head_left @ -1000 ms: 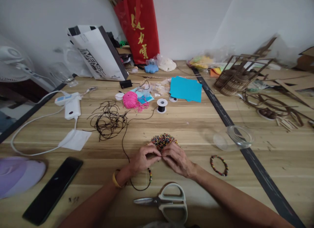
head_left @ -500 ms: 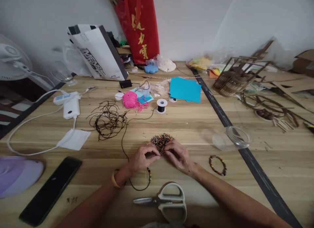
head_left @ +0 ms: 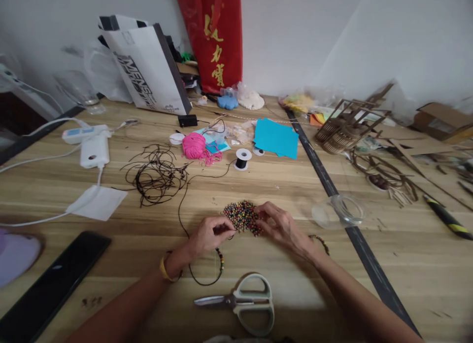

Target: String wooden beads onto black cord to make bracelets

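Observation:
A pile of small multicoloured beads (head_left: 241, 216) lies on the table between my hands. My left hand (head_left: 210, 237) is closed in a pinch at the pile's lower left edge, on the black cord (head_left: 202, 284). Several beads are strung on this cord, which loops below the hand and runs up to a spool (head_left: 242, 159). At the pile's right side, my right hand (head_left: 279, 227) has its thumb and fingers slightly apart, the tips touching the beads. Partly behind my right wrist lies a beaded bracelet (head_left: 322, 243). Scissors (head_left: 244, 301) lie below my hands.
Tangled black cord (head_left: 155, 178), pink yarn (head_left: 194, 146) and blue sheets (head_left: 276, 138) lie farther back. A phone (head_left: 55, 284) is at left. To the right are a clear plastic container (head_left: 347, 211), a cutter knife (head_left: 447, 217) and a small wooden basket (head_left: 340, 128).
My right hand has moved away from my left fingertips onto the right side of the bead pile, its fingers parting. My left hand keeps its pinch. The camera view has shifted slightly.

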`<control>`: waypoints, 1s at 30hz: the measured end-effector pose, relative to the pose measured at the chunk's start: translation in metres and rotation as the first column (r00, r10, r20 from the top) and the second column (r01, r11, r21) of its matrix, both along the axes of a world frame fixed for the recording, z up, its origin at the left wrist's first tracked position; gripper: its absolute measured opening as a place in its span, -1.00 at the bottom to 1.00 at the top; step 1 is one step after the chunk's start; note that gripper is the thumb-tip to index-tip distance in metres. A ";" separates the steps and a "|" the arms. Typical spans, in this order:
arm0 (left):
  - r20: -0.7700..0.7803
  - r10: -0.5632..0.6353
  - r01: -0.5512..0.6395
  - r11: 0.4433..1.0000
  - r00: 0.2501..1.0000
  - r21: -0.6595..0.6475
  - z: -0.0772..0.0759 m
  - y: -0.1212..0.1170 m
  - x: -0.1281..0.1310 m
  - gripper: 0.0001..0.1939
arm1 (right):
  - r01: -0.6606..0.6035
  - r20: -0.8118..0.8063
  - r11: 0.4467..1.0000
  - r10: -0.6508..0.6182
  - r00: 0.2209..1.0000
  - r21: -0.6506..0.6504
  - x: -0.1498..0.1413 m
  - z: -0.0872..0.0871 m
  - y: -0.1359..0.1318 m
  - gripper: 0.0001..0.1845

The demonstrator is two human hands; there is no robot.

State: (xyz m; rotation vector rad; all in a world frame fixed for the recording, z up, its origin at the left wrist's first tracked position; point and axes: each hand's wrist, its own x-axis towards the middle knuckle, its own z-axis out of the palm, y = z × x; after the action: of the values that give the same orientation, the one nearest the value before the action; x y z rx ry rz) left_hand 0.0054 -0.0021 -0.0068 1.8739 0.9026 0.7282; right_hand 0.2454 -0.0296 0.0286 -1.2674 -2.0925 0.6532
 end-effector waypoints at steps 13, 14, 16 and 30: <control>0.009 0.082 -0.083 0.996 0.997 0.043 0.005 0.003 -0.004 -0.91 | 0.136 0.453 0.951 0.004 0.891 -0.276 -0.005 0.003 -0.024 -0.91; -0.011 0.081 -0.081 0.996 0.997 0.036 0.006 0.003 -0.005 -0.91 | 0.141 0.462 0.948 0.008 0.887 -0.287 -0.007 0.004 -0.023 -0.92; -0.039 0.070 -0.070 0.997 0.997 0.024 0.007 0.003 -0.005 -0.89 | 0.143 0.470 0.943 0.015 0.882 -0.299 -0.011 0.005 -0.021 -0.94; 0.016 0.010 -0.011 0.999 1.000 0.050 0.000 0.000 -0.004 -0.89 | 0.020 0.344 0.976 0.057 0.937 -0.218 -0.016 -0.009 -0.009 -0.96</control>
State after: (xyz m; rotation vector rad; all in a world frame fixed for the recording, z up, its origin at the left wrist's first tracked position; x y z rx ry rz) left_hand 0.0018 -0.0018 -0.0072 1.9062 0.8921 0.7768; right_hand 0.2290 -0.0386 0.0194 -1.5844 -2.3707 0.7258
